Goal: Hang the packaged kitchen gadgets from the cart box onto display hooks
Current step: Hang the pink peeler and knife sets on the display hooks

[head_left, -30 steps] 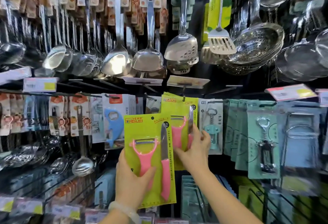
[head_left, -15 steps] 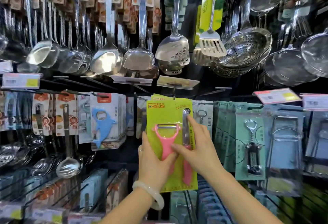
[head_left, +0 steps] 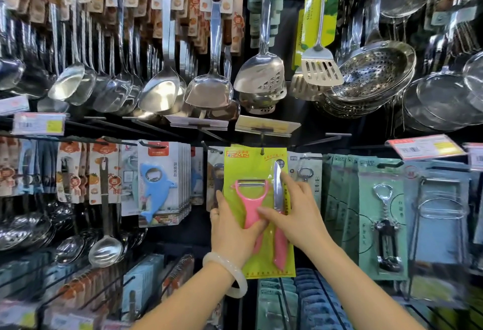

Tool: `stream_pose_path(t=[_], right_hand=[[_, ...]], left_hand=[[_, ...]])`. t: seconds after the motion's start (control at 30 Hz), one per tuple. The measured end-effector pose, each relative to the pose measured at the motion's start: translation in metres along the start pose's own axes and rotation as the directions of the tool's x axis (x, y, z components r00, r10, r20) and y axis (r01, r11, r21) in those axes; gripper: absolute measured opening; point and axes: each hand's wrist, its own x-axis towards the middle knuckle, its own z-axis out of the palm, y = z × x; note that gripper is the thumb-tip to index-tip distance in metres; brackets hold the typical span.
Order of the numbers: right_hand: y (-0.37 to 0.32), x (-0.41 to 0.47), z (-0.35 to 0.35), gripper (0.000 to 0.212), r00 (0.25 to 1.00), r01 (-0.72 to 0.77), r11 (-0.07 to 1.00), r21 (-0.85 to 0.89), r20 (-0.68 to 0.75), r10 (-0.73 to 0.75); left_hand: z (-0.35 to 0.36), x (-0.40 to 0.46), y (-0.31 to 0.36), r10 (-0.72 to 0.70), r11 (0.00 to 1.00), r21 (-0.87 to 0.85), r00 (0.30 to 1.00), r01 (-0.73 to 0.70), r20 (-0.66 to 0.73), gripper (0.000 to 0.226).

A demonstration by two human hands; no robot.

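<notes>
Two hands meet on one yellow-green blister card carrying a pink Y-shaped peeler and a pink-handled paring knife (head_left: 257,191), which now hangs flush against the display wall with its punched hole at the black wire display hook (head_left: 262,150). A second ago the card was held lower and to the left, in front of an identical card already on the hook; half a second ago it had been lifted over that card, and it now sits square on top of it, covering it entirely. The left hand (head_left: 232,235), with a pale jade-coloured bangle (head_left: 230,275) on its wrist, grasps the card's lower left edge, thumb lying across the peeler handle. The right hand (head_left: 292,214) rests flat and uncurled on the card, its fingers spread over the knife blade, pressing the packet back. Whether the hook tip has fully passed through the hole is hard to tell at this resolution, though the card's level hang suggests it has. Neighbouring goods are a blue shark-shaped bottle opener on a white card (head_left: 156,191) to the left and steel corkscrews on pale green cards (head_left: 383,214) to the right. This packet appears placed; release and a return to the cart box, which is out of view, would follow.
</notes>
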Motion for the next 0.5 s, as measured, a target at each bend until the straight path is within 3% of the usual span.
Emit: stream_pose_path(t=[0.5], right_hand=[[0.010,0.005,0.025,0.090,0.997,-0.041,0.999,-0.017,-0.070,0.040]], left_hand=[[0.000,0.017,-0.012,-0.038,0.939,0.343,0.999,0.039,-0.010,0.109]])
